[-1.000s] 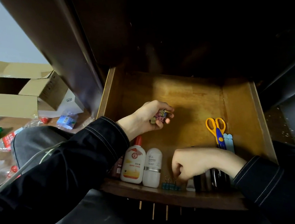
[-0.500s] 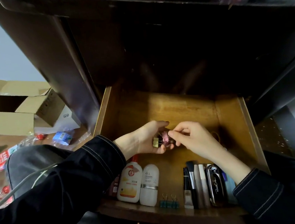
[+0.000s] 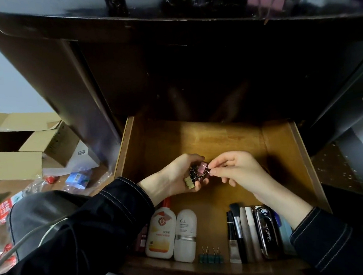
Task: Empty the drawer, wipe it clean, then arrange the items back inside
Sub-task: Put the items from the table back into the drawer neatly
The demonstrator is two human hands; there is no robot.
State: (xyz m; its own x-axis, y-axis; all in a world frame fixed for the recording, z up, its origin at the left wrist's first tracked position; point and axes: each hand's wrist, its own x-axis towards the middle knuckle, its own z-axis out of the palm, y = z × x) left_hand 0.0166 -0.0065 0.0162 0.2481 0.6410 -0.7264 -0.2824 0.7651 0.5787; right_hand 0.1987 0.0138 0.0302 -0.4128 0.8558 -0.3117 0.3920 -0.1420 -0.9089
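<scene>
A dark wooden cabinet (image 3: 170,72) fills the upper half of the frame, and at centre left an open cardboard box (image 3: 13,160) sits on a floor littered with plastic bottles (image 3: 4,207). Below the cabinet, in the lower middle of the frame, a wooden drawer (image 3: 220,138) stands pulled out, its back part bare. Both hands, in black sleeves with pale stitching, meet above the middle of the drawer. The left hand (image 3: 173,179) is cupped palm-up, its fingers curled round a small bunch of binder clips (image 3: 194,176), with cream-coloured ones at the near side. The right hand (image 3: 240,169) comes in from the right and pinches the wire handle of a pink clip (image 3: 201,169) between thumb and forefinger, its other fingers loosely bent below. Along the drawer's near edge, at the bottom of the frame, lie a white bottle with a red cap (image 3: 160,235) and, touching its right side, a white roll-on bottle (image 3: 184,235). Just right of these a row of teal binder clips (image 3: 209,258) stands against the front wall. Further right lie a makeup brush (image 3: 237,224), some slim tubes and a glossy black case (image 3: 268,233), side by side and partly under the right forearm.
</scene>
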